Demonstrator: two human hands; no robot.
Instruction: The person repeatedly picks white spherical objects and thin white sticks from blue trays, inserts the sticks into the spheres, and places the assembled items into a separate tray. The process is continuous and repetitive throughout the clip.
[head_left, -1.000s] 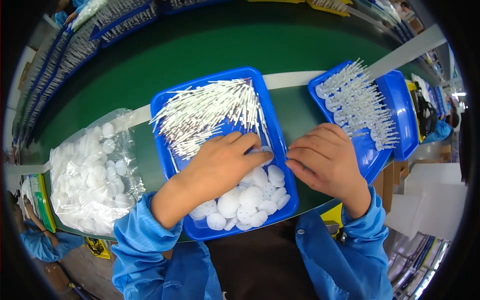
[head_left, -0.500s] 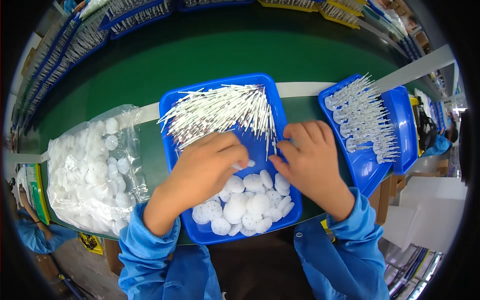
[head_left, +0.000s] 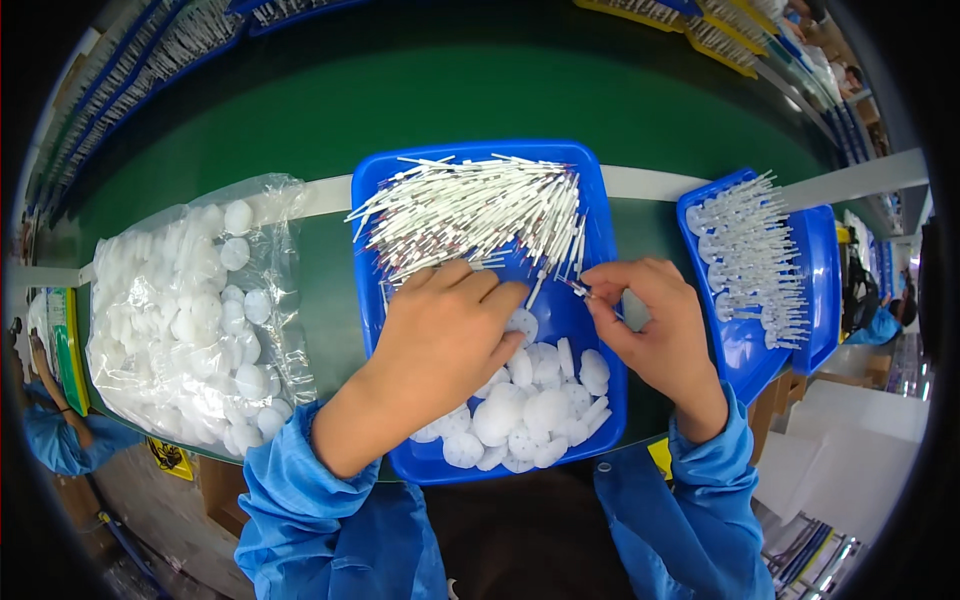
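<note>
Where the near edge of the blue tray [head_left: 560, 316] faces the wearer, a heap of white speckled discs [head_left: 545, 410] spreads from corner to corner, some flat, some on edge. Just beyond, left hand [head_left: 445, 315] reaches in over the left edge, knuckles up; thumb and forefinger look closed on a single disc [head_left: 522, 326], speckled face showing. Right hand [head_left: 660, 310] overhangs the right edge, thumb and forefinger in a narrow pinch on a thin rod [head_left: 579, 288]; remaining fingers curled.

Key relation: single disc lies left of the right-hand pinch and slightly nearer the wearer, apart from the rod, left hand being the closer one. Rod's long axis slants, far-left end over the tray, near-right end toward the palm.

Far half of tray: loose white rods [head_left: 480, 210], dark reddish parts among them, ends poking past the far and left edges. Beside the tray's left edge, apart, a clear plastic bag [head_left: 283, 250] of similar discs. Beyond its right edge, a second blue tray [head_left: 735, 350] with stemmed disc pieces [head_left: 755, 260] in rows. Farthest, across the green tabletop [head_left: 480, 95], yellow trays [head_left: 728, 64] at upper right.

Writing: none legible on trays, discs, rods or bag; no brand made out.
</note>
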